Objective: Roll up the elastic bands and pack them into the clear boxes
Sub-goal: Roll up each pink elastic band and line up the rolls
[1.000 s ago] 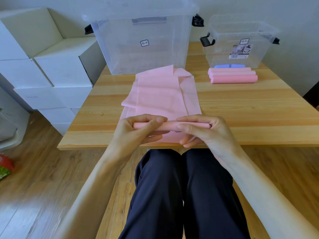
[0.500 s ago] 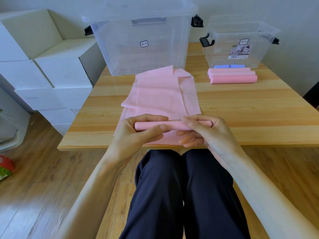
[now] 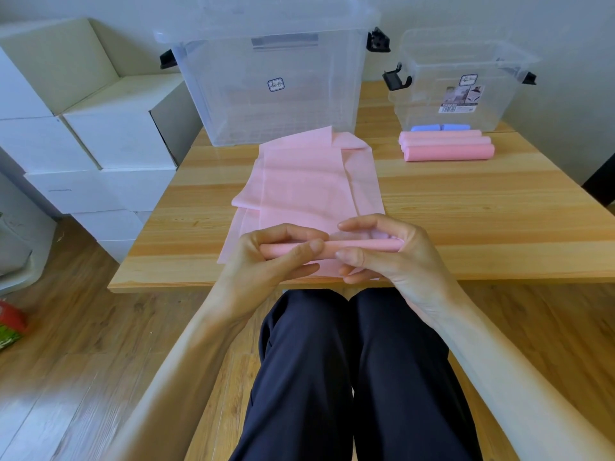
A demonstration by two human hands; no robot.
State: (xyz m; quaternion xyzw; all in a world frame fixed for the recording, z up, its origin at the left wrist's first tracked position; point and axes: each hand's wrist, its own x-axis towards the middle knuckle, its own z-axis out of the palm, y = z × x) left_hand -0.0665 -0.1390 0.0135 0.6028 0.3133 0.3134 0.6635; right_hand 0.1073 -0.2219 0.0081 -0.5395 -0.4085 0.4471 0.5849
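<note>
Trouble from here would most likely come from the roll itself. Both hands pinch the started roll of the pink elastic band [image 3: 309, 191] at the near edge of the desk [image 3: 482, 207]: the left hand [image 3: 266, 261] has its thumb across the front of the roll and its fingers curled over the top, and the right hand [image 3: 386, 251] grips the other end the same way. Thin, stretchy sheet like this probably springs back, so if either thumb eases off, the turns could loosen and the roll could open. Uneven pressure between the two hands could send the roll off at a slant into a cone. Farther off, the flat part of the band lies in overlapping folds with one corner turned over near the large clear box [image 3: 273, 78]; those folds could roll in as creases and make a lumpy, fat roll. The tail hanging over the desk edge toward the lap may also tug on it.

Pale wooden planks make up the desk. At its far right, finished pink rolls [image 3: 447, 148] lie side by side, with a blue roll [image 3: 439, 128] behind them, just in front of the small clear box [image 3: 462, 81]. Both boxes have black latches. White cartons [image 3: 100, 128] are stacked at the left, the floor is wood, and the wall behind is plain.
</note>
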